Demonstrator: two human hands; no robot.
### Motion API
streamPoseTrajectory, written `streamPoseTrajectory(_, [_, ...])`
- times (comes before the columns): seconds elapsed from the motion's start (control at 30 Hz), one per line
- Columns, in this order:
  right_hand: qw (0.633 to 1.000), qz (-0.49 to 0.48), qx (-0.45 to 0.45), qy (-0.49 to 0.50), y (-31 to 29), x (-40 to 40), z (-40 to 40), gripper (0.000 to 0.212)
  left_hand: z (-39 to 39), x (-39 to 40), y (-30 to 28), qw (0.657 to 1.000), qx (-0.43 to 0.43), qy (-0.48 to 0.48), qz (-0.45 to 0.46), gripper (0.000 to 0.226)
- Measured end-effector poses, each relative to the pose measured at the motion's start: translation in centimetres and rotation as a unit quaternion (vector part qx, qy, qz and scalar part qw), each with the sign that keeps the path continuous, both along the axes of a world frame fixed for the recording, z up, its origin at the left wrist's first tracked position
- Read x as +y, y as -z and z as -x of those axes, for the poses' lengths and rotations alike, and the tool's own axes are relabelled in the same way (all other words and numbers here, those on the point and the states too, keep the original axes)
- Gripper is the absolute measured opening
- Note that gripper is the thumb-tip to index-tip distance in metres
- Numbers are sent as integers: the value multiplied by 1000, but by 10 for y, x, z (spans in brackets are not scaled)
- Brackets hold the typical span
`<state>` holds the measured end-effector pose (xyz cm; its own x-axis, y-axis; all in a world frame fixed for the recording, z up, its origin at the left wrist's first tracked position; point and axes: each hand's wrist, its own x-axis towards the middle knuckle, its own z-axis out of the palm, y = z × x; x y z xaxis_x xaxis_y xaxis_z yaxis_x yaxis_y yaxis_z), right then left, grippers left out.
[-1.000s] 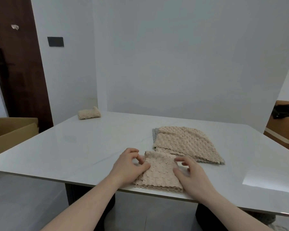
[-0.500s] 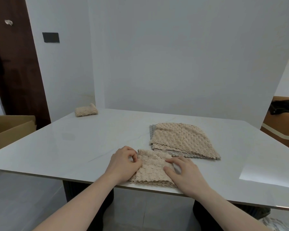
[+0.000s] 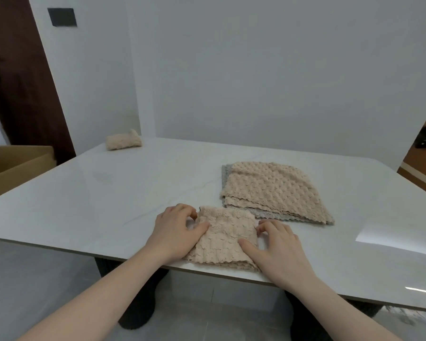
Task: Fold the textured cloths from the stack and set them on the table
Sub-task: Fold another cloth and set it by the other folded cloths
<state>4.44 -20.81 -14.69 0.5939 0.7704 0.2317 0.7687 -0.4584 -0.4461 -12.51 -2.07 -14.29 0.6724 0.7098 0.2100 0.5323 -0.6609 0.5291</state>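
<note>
The table [image 3: 89, 207] fills the view, white and glossy, with its near edge running under both forearms. On its right half the stack [image 3: 268, 190] lies flat and appears untouched over the last second: several beige cloths over a grey one whose edge shows at the left and front. At the far left corner a folded cloth [image 3: 123, 143] is already set down, well apart from everything else. Just in front of the stack, at the near edge, the cloth [image 3: 223, 238] being worked is seen as a narrow, layered rectangle, and this is where the change lies. A second ago the right hand [image 3: 278, 249] was raised over its right part, thumb and fingers open around the fabric; half a second ago it was pressed flat on top; now it is drawn off to the right edge, with the thumb laid on the cloth and the fingers curled at the far right corner. The left hand [image 3: 176, 233] is kept at the left edge throughout, thumb on the fabric and fingers bent at the far left corner. The hands are thus held apart, one on each side; whether either corner is truly pinched cannot be told. The shift is judged to mean that one fold is pressed and another is being prepared, or the bundle squared before it is moved.
</note>
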Motion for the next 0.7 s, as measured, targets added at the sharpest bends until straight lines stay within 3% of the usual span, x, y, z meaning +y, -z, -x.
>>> streamPoseTrajectory(0.27, [998, -26, 62, -8, -5, -3, -3, 33, 4, -1, -7, 988, -89, 36, 119, 15])
streamPoseTrajectory(0.4, [992, -15, 121, 12, -24, 2, -3, 30, 3, -2, -25, 987, -61, 9, 150, 18])
streamPoseTrajectory(0.47, [984, 12, 178, 30, -34, 5, -1, 24, 3, -6, -40, 976, -37, -9, 216, 14])
streamPoseTrajectory(0.6, [913, 22, 400, 72, -94, 13, 10, 16, 1, -26, -94, 928, -1, -80, 364, 11])
streamPoseTrajectory(0.7, [880, 19, 465, 96, -158, 12, 25, 14, 8, -45, -156, 895, -54, -136, 422, 9])
